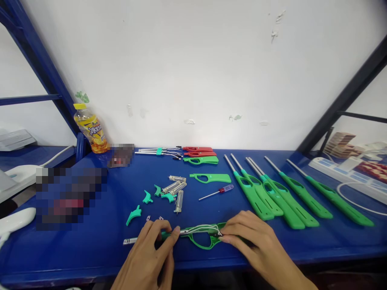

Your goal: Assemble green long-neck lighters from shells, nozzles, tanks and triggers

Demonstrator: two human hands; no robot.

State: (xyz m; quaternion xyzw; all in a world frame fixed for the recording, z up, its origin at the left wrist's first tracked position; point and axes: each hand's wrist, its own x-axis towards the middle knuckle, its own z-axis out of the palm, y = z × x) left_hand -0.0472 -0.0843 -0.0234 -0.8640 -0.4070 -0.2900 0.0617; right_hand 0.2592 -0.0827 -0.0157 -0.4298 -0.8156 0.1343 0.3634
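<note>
Near the front edge of the blue table lies an open green lighter shell [201, 241] with white wires and a small black part in it. My left hand [154, 251] is closed round the metal tube [130, 241] at the shell's left end, fingers pinched. My right hand [252, 241] pinches the black part [217, 234] at the wires' end, over the shell's handle. Behind my hands are teal triggers [134, 215], clear fuel tanks [179, 201] and a screwdriver [222, 189]. A single green shell half [211, 178] lies beyond them.
Several green lighters [284, 205] with metal tubes lie at the right. Red shells [199, 154] and metal tubes with wires [151, 152] are at the back. A yellow-capped bottle [92, 129] stands back left. A power strip [347, 177] is at the far right.
</note>
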